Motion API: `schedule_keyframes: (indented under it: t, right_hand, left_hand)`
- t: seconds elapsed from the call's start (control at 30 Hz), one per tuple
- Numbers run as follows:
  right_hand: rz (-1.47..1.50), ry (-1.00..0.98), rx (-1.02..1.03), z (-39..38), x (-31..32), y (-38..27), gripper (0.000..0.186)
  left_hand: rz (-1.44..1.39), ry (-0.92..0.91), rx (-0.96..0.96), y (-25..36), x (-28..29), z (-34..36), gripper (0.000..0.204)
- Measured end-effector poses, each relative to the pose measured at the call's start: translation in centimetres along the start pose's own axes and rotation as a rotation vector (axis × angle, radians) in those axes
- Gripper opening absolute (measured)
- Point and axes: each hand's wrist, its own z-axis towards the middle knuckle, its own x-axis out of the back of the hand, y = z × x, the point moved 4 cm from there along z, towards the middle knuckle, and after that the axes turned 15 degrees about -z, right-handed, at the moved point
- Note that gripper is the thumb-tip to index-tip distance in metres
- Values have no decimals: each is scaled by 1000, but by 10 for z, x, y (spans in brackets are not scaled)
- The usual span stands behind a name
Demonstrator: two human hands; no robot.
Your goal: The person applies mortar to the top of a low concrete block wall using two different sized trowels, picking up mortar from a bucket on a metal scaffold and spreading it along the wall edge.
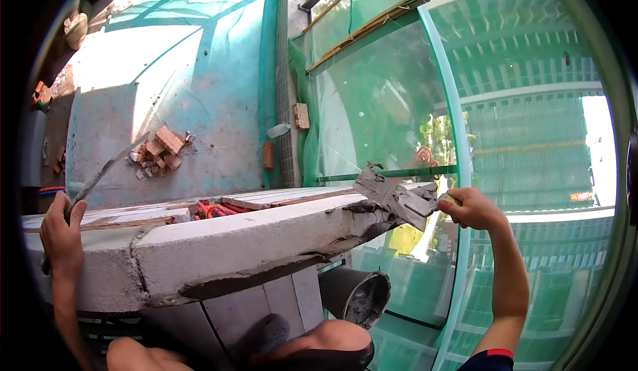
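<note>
My right hand is closed around the handle of a trowel. Wet grey mortar covers its blade, which is at the right end of a pale block wall. Dark mortar is smeared along the wall's near face and right end. At the wall's left end, my left hand grips a long, thin, grey-crusted bar. The bar slants up and away over the far side. Below the wall's right part stands a dark bucket with grey residue inside.
Green netting on poles rises beyond the wall's right end. Beyond the wall, a pile of broken bricks lies on the floor. Red hoses or cables run behind the wall's top edge. My legs and a grey shoe are at the bottom.
</note>
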Motion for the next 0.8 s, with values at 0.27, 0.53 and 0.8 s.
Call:
schedule_keyframes:
  t: [0.27,0.53,0.8]
  right_hand:
    - [-139,-168,64,32,-19,-65,64]
    - [80,522,-180,30,-31,65,60]
    - [1528,244,-480,-136,-274,141,52]
  left_hand:
    - [-30,0,-23,4,7,2,36]
    - [-59,24,-48,15,3,7,34]
    - [22,20,-26,0,0,3,37]
